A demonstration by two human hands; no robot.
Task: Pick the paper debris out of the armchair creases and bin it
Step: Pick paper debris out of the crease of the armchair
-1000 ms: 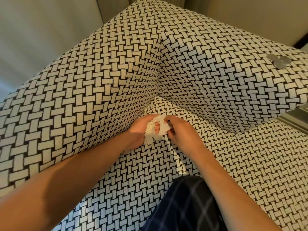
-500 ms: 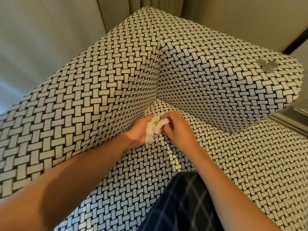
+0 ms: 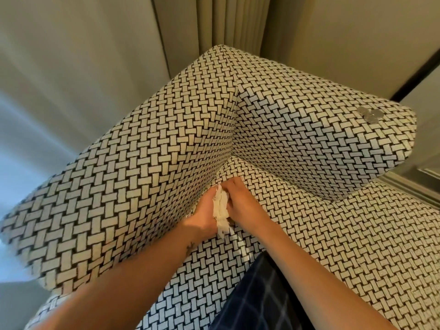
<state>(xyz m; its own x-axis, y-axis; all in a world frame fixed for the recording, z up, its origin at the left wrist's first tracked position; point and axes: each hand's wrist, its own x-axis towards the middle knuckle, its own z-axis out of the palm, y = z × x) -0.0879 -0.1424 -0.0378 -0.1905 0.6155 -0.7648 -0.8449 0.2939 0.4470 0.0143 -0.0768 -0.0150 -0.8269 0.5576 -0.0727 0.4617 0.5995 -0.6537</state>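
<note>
Right now I see both hands close together in the inner corner of the armchair, low down where the upright side panel meets the seat cushion. The paper debris is a crumpled, torn white wad wedged between the two hands, just in front of the crease. My left hand lies against the side panel with its fingers curled round the wad and grips it. My right hand touches the paper from the other side, with its fingertips pointing into the crease; I cannot tell whether they pinch anything, since they are hidden behind the paper and the fold of fabric. A small dark mark shows on the left wrist. Dark checked cloth rests on the seat between my forearms. Some flat silver discs lie on top of the far panel, well apart from the hands. Pale curtains hang behind the chair.
</note>
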